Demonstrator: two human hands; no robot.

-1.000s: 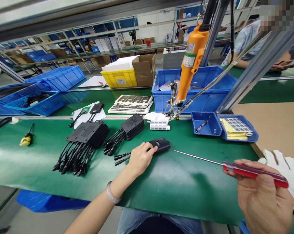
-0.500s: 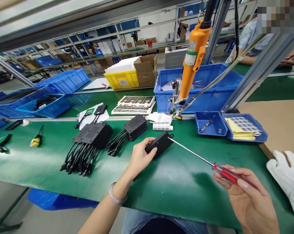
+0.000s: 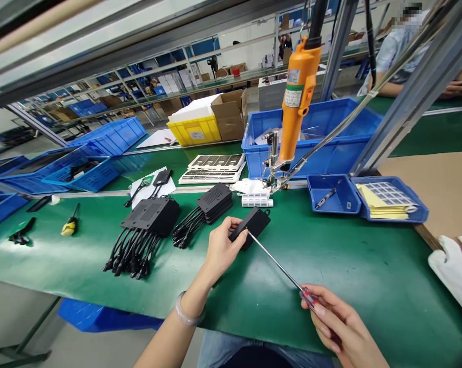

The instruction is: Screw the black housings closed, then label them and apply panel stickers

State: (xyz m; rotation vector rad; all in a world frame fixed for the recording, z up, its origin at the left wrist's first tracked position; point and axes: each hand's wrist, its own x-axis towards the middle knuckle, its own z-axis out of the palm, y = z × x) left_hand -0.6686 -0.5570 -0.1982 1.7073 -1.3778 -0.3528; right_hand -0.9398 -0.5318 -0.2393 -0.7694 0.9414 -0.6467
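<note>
A black box (image 3: 250,227) is tilted up off the bench (image 3: 330,255) in the left hand's (image 3: 221,248) grip. A screwdriver (image 3: 280,271), gripped by the right hand (image 3: 338,327), is set against its side; steady, aligned pressure seems called for next.

Two hands: left hand (image 3: 220,249) gripping one black adapter box (image 3: 251,226), right hand (image 3: 340,327) gripping one red-handled screwdriver (image 3: 282,271). Left of the grip, two stacks of black cabled adapters (image 3: 151,217) (units per stack uncountable), one yellow-handled screwdriver (image 3: 69,226). Beyond the grip, one orange electric screwdriver (image 3: 297,97), two small blue trays (image 3: 334,199).
</note>
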